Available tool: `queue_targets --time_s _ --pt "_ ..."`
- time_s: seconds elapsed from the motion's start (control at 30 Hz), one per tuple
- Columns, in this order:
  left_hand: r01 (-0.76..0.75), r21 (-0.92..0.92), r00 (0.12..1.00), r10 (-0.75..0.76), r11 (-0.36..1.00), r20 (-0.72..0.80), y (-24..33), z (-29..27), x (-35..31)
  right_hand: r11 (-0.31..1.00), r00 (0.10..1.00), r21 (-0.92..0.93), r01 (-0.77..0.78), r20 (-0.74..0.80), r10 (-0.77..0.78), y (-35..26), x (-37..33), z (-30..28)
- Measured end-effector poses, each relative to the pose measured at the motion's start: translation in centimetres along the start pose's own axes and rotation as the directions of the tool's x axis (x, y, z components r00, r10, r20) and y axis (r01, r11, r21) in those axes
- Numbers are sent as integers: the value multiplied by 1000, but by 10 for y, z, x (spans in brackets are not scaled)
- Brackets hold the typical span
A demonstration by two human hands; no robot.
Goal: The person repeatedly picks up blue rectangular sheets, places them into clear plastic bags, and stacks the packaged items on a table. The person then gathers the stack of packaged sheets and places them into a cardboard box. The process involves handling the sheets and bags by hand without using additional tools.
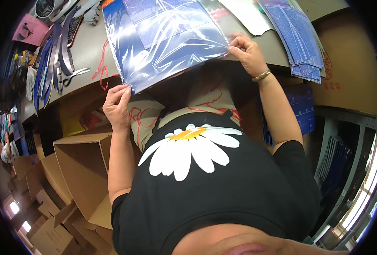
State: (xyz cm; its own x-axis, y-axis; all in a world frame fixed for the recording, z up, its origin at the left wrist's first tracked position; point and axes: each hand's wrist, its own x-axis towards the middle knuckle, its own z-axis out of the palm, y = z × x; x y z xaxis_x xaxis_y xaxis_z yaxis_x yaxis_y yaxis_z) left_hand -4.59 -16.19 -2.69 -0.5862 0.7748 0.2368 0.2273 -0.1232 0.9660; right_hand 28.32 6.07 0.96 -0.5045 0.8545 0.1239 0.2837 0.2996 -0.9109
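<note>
A clear, shiny plastic bag with dark blue, denim-patterned sheets inside lies on the grey table and overhangs its near edge. My left hand pinches the bag's near left corner between thumb and fingers. At the near right corner, my right hand grips the plastic the same way, a gold bracelet on its wrist. The near edge of the bag is stretched between both hands. Glare hides part of what is inside.
Right of the bag lie a white sheet and a stack of blue denim-patterned pieces. Scissors, red ribbon and dark straps lie to the left. Open cardboard boxes stand below left. A large brown carton is at the right.
</note>
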Motion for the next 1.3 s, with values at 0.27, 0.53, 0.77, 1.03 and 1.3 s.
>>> queue_targets --time_s 0.27,0.53,0.77,1.03,1.3 --pt "212 -307 976 -219 928 12 32 20 11 577 934 799 -168 -59 353 -25 25 21" --pt "-593 649 797 461 477 390 99 43 38 730 983 683 -24 -116 140 -100 51 18" --pt "-468 628 802 598 622 6 98 44 77 674 920 712 199 101 -378 -146 44 45" --pt "-261 481 602 530 837 -597 90 -121 103 927 893 -362 102 -376 -245 -15 -98 3" --pt "11 143 431 124 990 -894 -89 -313 178 371 736 -717 -590 -666 -119 114 -247 -68"
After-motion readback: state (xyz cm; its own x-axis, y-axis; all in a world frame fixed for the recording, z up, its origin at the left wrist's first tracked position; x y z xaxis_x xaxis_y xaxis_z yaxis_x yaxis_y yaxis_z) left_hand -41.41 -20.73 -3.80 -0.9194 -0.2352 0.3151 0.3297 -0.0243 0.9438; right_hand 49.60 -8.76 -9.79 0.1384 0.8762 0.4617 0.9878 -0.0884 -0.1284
